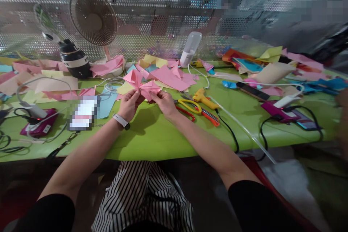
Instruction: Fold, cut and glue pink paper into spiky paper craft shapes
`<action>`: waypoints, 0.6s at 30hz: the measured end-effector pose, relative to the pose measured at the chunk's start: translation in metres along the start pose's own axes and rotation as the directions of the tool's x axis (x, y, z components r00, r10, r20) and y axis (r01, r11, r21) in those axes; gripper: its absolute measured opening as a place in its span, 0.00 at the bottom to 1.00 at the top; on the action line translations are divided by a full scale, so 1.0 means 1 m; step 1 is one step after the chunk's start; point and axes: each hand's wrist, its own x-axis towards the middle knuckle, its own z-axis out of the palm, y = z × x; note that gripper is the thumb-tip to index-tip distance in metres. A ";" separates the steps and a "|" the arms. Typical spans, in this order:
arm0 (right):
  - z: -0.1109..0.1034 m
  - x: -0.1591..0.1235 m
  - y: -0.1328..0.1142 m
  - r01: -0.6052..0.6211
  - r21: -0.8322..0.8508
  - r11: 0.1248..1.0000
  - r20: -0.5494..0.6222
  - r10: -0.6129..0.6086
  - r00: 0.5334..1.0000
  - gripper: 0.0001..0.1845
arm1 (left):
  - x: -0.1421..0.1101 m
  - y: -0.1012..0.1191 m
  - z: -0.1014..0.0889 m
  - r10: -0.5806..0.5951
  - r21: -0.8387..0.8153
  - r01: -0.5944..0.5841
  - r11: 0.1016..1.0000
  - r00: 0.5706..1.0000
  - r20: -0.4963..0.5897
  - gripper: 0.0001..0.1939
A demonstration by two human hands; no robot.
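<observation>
A folded pink paper piece (148, 87), shaped in pointed petals, is held up between both hands above the green table (152, 134). My left hand (129, 106) pinches its left part with thumb and fingertips. On the right side, my right hand (164, 103) grips the other part the same way. Just right of that hand lie scissors with yellow handles (191, 105), an orange utility knife (210, 116) and a yellow glue gun (205, 98). Behind the hands are loose pink sheets (171, 78). The undersides of the fingers are partly hidden.
A fan (94, 18) and a black bottle (74, 58) stand at the back left. A phone (83, 113) lies left of my arm. Purple power strips (45, 123) with cables sit at both sides. A clear rod (241, 128) juts over the front edge.
</observation>
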 end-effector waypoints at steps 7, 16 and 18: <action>-0.004 0.001 0.004 -0.035 -0.060 0.998 -0.037 0.033 0.999 0.28 | 0.002 -0.003 -0.003 0.009 0.004 -0.009 1.000 1.000 0.011 0.16; -0.007 -0.002 -0.008 0.041 -0.130 0.991 -0.010 -0.043 0.999 0.23 | 0.002 -0.001 -0.005 -0.019 -0.012 0.019 1.000 1.000 -0.011 0.14; -0.008 -0.002 -0.008 0.055 -0.158 0.986 -0.027 -0.060 0.998 0.22 | 0.002 0.001 -0.004 -0.074 -0.029 0.073 0.997 0.997 -0.030 0.14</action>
